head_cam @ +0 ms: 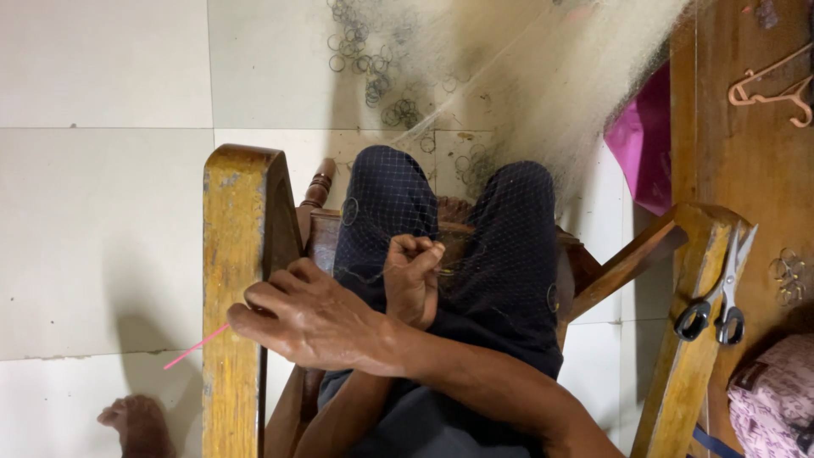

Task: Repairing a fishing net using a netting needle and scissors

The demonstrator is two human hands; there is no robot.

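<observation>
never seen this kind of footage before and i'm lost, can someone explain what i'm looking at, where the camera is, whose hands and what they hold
The one picture comes from a camera worn on a person's head, looking down at their lap. They sit in a wooden chair on a tiled floor. The arms cross: the right hand pinches a thin pink stick over the chair's arm, while the left hand is closed on fine netting draped over their knees. The net spreads up across the floor, edged with small metal rings. Scissors rest on the other chair arm, and a pink hanger lies on a wooden surface.
</observation>
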